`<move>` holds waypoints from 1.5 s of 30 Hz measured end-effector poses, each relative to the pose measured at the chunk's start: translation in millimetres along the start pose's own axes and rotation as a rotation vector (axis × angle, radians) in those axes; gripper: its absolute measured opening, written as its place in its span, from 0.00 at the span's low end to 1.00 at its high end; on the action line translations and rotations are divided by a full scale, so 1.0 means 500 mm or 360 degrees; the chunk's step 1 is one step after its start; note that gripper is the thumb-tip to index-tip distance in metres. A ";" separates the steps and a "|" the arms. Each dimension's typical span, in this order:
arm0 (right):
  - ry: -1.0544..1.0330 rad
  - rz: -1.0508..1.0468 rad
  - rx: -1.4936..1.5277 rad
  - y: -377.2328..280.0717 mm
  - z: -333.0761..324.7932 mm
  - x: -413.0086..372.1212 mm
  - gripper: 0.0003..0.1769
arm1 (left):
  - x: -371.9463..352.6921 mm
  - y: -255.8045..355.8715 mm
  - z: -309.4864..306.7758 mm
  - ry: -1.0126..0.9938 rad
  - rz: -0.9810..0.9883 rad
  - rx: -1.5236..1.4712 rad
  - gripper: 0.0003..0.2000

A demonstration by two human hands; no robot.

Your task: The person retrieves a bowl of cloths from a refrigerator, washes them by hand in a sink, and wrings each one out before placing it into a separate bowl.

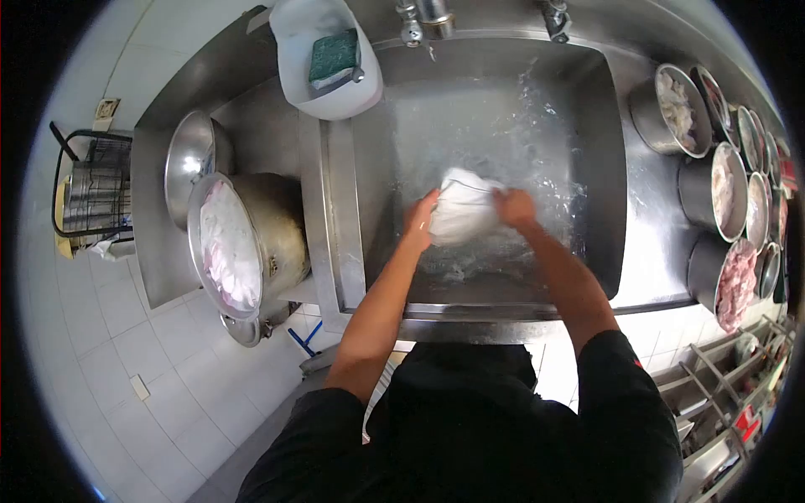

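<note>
A white cloth (466, 206) with a thin dark line near its top edge is stretched between my two hands, over the wet basin of a steel sink (470, 109). My left hand (421, 217) is closed on the cloth's left side. On the right side, my right hand (514, 208) grips the cloth's edge and is a little smeared by motion. Below and around the cloth, the basin holds water with splashes and some foam.
A white plastic container (325, 94) with a green scouring sponge (334, 57) stands at the sink's back left corner. Left are a large pot (272, 230) of whitish cloth or foam and a steel bowl (189, 159). Several metal pots (658, 126) of food line the right counter. Faucets (423, 21) sit behind.
</note>
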State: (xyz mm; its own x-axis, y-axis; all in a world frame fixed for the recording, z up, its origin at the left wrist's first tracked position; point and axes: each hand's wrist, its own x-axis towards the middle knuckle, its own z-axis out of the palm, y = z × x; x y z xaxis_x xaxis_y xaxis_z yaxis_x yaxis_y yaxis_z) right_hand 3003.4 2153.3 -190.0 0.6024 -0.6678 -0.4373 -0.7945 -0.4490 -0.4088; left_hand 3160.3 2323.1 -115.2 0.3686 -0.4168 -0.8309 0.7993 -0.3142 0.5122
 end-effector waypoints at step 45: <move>0.0386 -0.1049 0.1622 -0.433 -0.124 -0.318 0.07 | 0.000 -0.034 -0.016 -0.0697 0.0416 -0.1010 0.27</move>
State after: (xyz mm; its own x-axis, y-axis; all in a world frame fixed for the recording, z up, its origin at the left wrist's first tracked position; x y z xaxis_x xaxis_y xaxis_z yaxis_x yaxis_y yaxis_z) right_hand 3075.0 2320.1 17.8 0.7486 -0.6310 0.2035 0.1424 -0.1467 -0.9789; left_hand 3150.4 2335.2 -125.5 0.4665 -0.7469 -0.4738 0.8783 0.3279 0.3479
